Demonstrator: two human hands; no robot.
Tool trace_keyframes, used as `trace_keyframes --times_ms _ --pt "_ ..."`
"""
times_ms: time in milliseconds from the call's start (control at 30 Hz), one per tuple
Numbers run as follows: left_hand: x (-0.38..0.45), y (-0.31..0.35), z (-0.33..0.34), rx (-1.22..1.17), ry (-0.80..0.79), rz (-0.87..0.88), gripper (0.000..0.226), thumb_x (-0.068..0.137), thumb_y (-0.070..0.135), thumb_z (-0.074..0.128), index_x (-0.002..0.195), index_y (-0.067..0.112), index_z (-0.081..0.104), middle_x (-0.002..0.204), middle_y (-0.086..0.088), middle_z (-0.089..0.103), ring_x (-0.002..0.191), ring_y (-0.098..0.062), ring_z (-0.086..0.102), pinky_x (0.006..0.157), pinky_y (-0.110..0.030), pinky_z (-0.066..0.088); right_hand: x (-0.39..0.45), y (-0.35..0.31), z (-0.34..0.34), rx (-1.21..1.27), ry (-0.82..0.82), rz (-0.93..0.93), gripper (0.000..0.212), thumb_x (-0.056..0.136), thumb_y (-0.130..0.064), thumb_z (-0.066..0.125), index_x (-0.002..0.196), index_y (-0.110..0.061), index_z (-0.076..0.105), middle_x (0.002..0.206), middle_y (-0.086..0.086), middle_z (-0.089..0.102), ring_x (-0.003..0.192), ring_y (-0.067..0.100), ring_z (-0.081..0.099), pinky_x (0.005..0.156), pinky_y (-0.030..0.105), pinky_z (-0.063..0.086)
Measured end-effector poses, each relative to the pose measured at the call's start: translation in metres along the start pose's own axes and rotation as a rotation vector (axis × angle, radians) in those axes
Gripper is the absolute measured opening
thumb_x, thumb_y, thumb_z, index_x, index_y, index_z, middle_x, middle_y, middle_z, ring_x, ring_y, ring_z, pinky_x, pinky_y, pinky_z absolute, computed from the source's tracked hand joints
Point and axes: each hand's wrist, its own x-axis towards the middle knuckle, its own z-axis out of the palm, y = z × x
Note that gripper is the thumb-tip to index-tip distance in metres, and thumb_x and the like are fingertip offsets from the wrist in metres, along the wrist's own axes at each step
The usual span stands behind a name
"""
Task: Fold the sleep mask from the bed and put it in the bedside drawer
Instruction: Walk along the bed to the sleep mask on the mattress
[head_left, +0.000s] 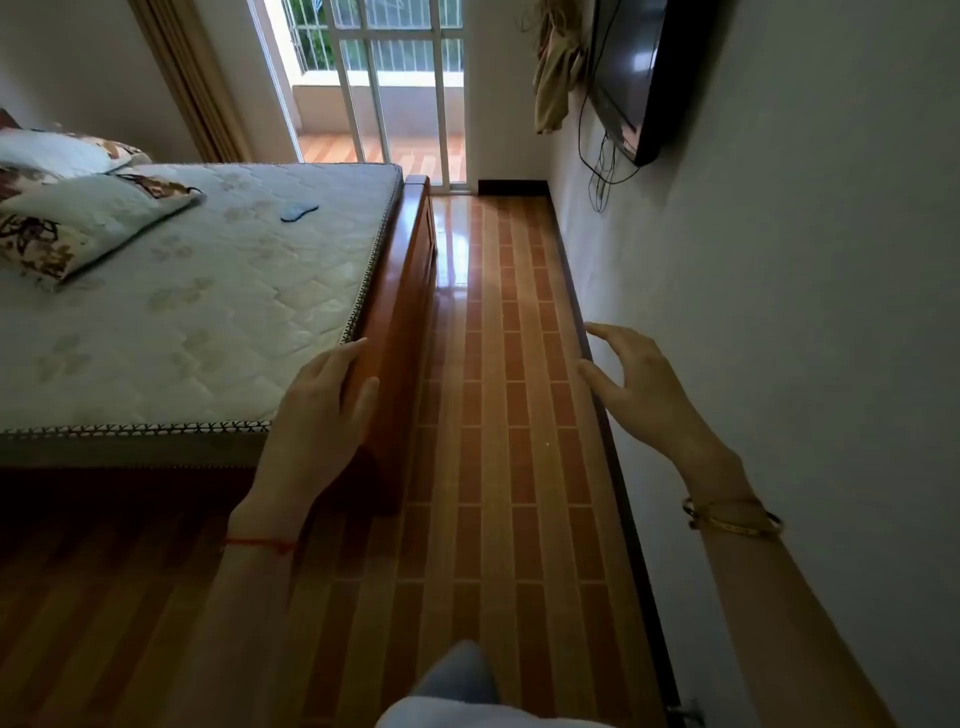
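Both hands are empty, left hand (317, 410) loose by the bed (218, 291) corner, right hand (639, 384) spread near the wall, probably for balance, since the blue sleep mask (298, 212) lies unfolded upper left on the mattress.

Bare forearms; red string bracelet (260, 544) left, gold bangles (735, 517) right.

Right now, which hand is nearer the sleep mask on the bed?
Left. The left hand hangs by the bed's foot corner, on the side where the sleep mask lies. The right hand is across the aisle by the wall, farther off.
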Motion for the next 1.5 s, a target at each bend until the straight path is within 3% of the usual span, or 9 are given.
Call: trace_keyframes --times_ms 533,867,1067,1267,1367,1500 --pt "0.117 -0.063 0.065 0.044 -0.062 -0.06 0.046 0.095 0.027 0.05 0.139 0.015 0.045 0.135 -0.009 0.055 0.124 -0.023 0.051 0.099 -0.027 0.037 0.126 0.047 0.057 0.011 -0.064 0.083 0.048 0.094 -0.034 0.052 0.139 -0.019 0.042 0.144 0.004 0.047 0.133 0.02 0.041 0.11 0.039 0.035" --pt "0.309 -0.121 0.098 0.032 -0.093 -0.087 0.047 0.094 0.025 0.052 0.139 0.013 0.046 0.135 -0.009 0.055 0.126 -0.023 0.049 0.102 -0.024 0.033 0.333 0.061 0.095 0.056 -0.067 0.105 0.047 0.094 -0.036 0.052 0.138 -0.023 0.043 0.144 0.001 0.046 0.133 0.018 0.042 0.106 0.034 0.034" --pt "0.419 -0.144 0.124 0.022 -0.112 -0.049 0.046 0.093 0.021 0.054 0.137 0.011 0.048 0.134 -0.011 0.056 0.126 -0.025 0.05 0.106 -0.032 0.037 0.433 0.074 0.111 0.08 -0.06 0.122 0.047 0.094 -0.036 0.051 0.139 -0.024 0.042 0.145 0.0 0.046 0.133 0.016 0.041 0.103 0.027 0.031" --pt "0.52 -0.157 0.168 0.024 -0.158 -0.01 0.044 0.092 0.021 0.055 0.135 0.011 0.05 0.132 -0.012 0.058 0.122 -0.028 0.053 0.104 -0.037 0.041 0.519 0.109 0.125 0.093 -0.065 0.19 0.047 0.094 -0.036 0.051 0.139 -0.025 0.042 0.145 0.0 0.045 0.133 0.018 0.042 0.108 0.039 0.038" --pt "0.572 -0.165 0.197 0.023 -0.164 -0.014 0.044 0.092 0.021 0.056 0.135 0.011 0.05 0.132 -0.012 0.058 0.123 -0.027 0.054 0.104 -0.035 0.04 0.571 0.137 0.133 0.103 -0.078 0.204 0.047 0.094 -0.037 0.051 0.139 -0.026 0.041 0.145 0.0 0.045 0.132 0.019 0.043 0.108 0.039 0.04" --pt "0.652 -0.168 0.239 0.028 -0.168 -0.03 0.045 0.092 0.021 0.056 0.136 0.012 0.05 0.132 -0.01 0.057 0.121 -0.025 0.054 0.1 -0.026 0.038 0.654 0.174 0.139 0.118 -0.095 0.206 0.047 0.094 -0.035 0.052 0.139 -0.024 0.042 0.145 0.0 0.045 0.133 0.017 0.041 0.104 0.029 0.034"
